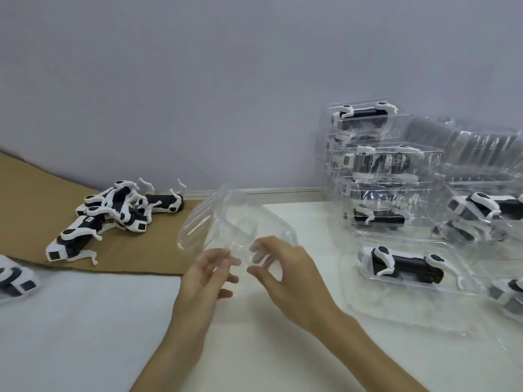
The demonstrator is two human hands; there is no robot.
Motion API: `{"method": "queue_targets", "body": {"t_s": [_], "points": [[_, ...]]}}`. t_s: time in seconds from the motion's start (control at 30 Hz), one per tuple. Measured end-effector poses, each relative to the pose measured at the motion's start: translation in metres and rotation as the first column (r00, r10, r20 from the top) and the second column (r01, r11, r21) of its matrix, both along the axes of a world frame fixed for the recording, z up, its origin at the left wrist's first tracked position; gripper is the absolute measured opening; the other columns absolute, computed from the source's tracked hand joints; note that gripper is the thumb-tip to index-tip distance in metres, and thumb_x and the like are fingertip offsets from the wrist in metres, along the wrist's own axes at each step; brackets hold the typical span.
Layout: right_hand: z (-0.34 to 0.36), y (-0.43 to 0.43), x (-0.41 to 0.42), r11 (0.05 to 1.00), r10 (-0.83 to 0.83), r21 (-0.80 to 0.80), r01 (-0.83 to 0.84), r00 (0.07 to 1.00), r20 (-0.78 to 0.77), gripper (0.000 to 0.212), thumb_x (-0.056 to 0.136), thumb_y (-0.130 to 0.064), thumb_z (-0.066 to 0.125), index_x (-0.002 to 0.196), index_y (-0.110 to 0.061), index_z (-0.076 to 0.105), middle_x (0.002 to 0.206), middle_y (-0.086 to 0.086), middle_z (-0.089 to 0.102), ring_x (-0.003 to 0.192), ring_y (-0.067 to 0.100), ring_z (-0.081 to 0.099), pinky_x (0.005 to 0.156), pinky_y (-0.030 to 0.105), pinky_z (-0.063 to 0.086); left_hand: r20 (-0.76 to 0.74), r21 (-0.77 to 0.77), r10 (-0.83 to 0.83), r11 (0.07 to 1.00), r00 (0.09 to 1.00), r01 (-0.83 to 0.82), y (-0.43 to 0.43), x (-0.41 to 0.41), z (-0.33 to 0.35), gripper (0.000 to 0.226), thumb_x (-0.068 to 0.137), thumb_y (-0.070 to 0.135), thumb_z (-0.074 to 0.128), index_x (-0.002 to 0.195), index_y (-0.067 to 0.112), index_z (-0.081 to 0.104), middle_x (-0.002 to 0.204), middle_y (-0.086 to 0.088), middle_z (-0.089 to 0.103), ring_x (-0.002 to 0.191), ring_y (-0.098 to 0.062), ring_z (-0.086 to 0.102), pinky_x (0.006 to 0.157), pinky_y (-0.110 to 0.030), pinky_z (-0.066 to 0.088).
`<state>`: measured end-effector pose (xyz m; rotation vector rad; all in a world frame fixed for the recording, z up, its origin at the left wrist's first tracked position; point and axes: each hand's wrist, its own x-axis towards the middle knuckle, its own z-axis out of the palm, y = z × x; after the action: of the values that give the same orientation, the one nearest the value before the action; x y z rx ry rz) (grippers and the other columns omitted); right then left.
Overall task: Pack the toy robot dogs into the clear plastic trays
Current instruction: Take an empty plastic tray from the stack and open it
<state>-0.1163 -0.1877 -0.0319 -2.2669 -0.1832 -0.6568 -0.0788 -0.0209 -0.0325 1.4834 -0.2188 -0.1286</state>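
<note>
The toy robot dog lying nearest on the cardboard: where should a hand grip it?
Probably across the black-and-white torso of the nearest toy robot dog, from above. It lies on its side on the cardboard, torso exposed; its thin white legs look flimsy.

Both hands, left hand [208, 274] and right hand [285, 268], are gripping an empty clear tray [226, 222] tilting up beyond the fingertips [233, 261].

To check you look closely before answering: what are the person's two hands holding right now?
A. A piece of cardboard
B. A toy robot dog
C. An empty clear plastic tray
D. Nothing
C: the left hand and right hand both grip a clear plastic tray with no toy inside, raised off the table.
</note>
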Motion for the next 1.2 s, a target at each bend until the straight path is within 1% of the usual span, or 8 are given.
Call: {"method": "queue_targets", "body": {"t_s": [0.17, 0.3, 0.5, 0.57, 0.67, 0.9, 1.1, 1.2], "points": [[-0.010, -0.006, -0.008, 0.991, -0.018, 0.135, 0.015, 1.000, 0.015, 0.023, 0.089, -0.027, 0.073, 0.106, -0.032, 0.060, 0.094, -0.018, 0.068, 0.087, 0.005, 0.068, 0.082, 0.028, 0.053, 0.133, 0.047, -0.024, 0.999, 0.991, 0.017, 0.001, -0.002, -0.001, 0.018, 0.100, 0.009, 0.054, 0.100, 0.013, 0.072, 0.096, -0.003, 0.078, 0.085, -0.016, 0.070, 0.077, -0.031, 0.050], [-0.012, -0.005, -0.012, 0.995, -0.024, 0.097, 0.022, 0.999, 0.021, 0.028, 0.087, -0.035, 0.072, 0.108, -0.040, 0.055, 0.100, -0.021, 0.065, 0.088, 0.004, 0.067, 0.088, 0.030, 0.050, 0.147, 0.062, 0.003, 0.998, 0.989, -0.012, 0.001, -0.002, -0.005, 0.018, 0.098, 0.007, 0.057, 0.096, 0.015, 0.073, 0.091, -0.003, 0.079, 0.081, -0.017, 0.070, 0.077, -0.035, 0.048], [-0.015, -0.002, -0.013, 0.996, -0.050, 0.072, 0.047, 0.998, 0.039, 0.030, 0.088, -0.037, 0.071, 0.114, -0.035, 0.058, 0.102, -0.022, 0.065, 0.089, 0.002, 0.064, 0.091, 0.020, 0.041, 0.150, 0.072, 0.026, 0.997, 0.988, -0.037, 0.003, 0.000, -0.005, 0.016, 0.097, 0.009, 0.061, 0.094, 0.018, 0.074, 0.088, -0.003, 0.079, 0.070, -0.011, 0.066, 0.073, -0.034, 0.046], [-0.015, -0.002, -0.014, 0.996, -0.042, 0.076, 0.040, 0.999, 0.028, 0.031, 0.088, -0.040, 0.070, 0.116, -0.036, 0.058, 0.103, -0.023, 0.064, 0.091, 0.001, 0.064, 0.092, 0.018, 0.039, 0.142, 0.047, 0.032, 0.998, 0.989, -0.039, 0.004, -0.001, -0.003, 0.008, 0.090, 0.020, 0.067, 0.093, 0.016, 0.074, 0.086, -0.004, 0.079, 0.067, -0.011, 0.065, 0.072, -0.035, 0.045], [-0.015, -0.003, -0.013, 0.996, -0.045, 0.075, 0.043, 0.999, 0.028, 0.033, 0.089, -0.044, 0.069, 0.118, -0.039, 0.056, 0.105, -0.023, 0.063, 0.094, 0.003, 0.064, 0.092, 0.014, 0.037, 0.107, 0.031, 0.048, 0.998, 0.993, -0.052, 0.005, -0.001, 0.000, 0.026, 0.075, 0.041, 0.076, 0.085, 0.017, 0.076, 0.084, -0.004, 0.078, 0.064, -0.010, 0.064, 0.071, -0.034, 0.045], [-0.015, -0.005, -0.012, 0.992, -0.072, 0.112, 0.062, 0.994, 0.086, 0.033, 0.087, -0.048, 0.068, 0.117, -0.044, 0.055, 0.109, -0.024, 0.063, 0.094, 0.007, 0.065, 0.089, 0.008, 0.036, 0.036, 0.034, 0.088, 0.995, 0.996, -0.089, 0.008, 0.002, 0.003, 0.038, 0.063, 0.054, 0.088, 0.058, 0.022, 0.066, 0.078, -0.005, 0.077, 0.058, -0.006, 0.060, 0.068, -0.032, 0.045], [-0.013, -0.006, -0.010, 0.991, -0.094, 0.102, 0.081, 0.987, 0.130, 0.032, 0.087, -0.042, 0.071, 0.115, -0.044, 0.055, 0.108, -0.025, 0.064, 0.090, 0.003, 0.066, 0.090, 0.008, 0.033, 0.024, 0.007, 0.035, 0.999, 0.999, -0.035, 0.007, 0.000, 0.005, 0.028, 0.073, 0.045, 0.072, 0.075, 0.018, 0.072, 0.087, -0.006, 0.077, 0.071, -0.010, 0.066, 0.073, -0.033, 0.048], [-0.011, -0.005, -0.011, 0.988, -0.091, 0.140, 0.071, 0.985, 0.145, 0.030, 0.088, -0.042, 0.070, 0.113, -0.045, 0.055, 0.106, -0.024, 0.065, 0.089, 0.003, 0.067, 0.092, 0.018, 0.041, -0.009, -0.049, -0.005, 0.999, 1.000, 0.005, 0.008, 0.001, 0.004, 0.027, 0.077, 0.035, 0.070, 0.089, 0.011, 0.071, 0.094, -0.005, 0.076, 0.083, -0.012, 0.070, 0.077, -0.032, 0.049]]}}
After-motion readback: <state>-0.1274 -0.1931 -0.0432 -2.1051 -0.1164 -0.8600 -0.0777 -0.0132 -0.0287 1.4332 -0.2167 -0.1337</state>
